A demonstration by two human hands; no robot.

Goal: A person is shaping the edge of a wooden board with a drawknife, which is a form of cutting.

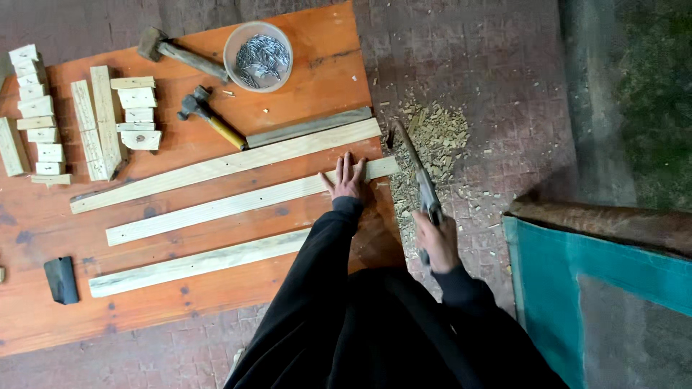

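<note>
- We press our left hand flat, fingers spread, on the middle wooden slat, near its right end; the palm lies open and grips nothing.
- That slat lies across an orange-brown board set on the ground, running from about 8 o'clock to 2 o'clock, just left of the frame's centre.
- Our right hand is closed around the handle of a curved blade tool, at 3 o'clock of the left hand; the blade points up toward 12 o'clock, off the board's right edge.
- At 12 o'clock of the held slat lies a longer slat, with a grey strip above its right end; at 6 o'clock lies a third, rougher slat.
- Farther out, toward 10 o'clock, short wood blocks lie in rows, and more blocks stand at the board's left edge.
- At 11 o'clock lie a yellow-handled hammer and a heavier hammer, beside a round bowl of nails.
- A dark flat object lies at 8 o'clock on the board.
- The board rests on reddish-brown paving; a heap of wood chips lies on it at 2 o'clock.
- At 4 o'clock stands a teal panel under a rusty brown edge.
</note>
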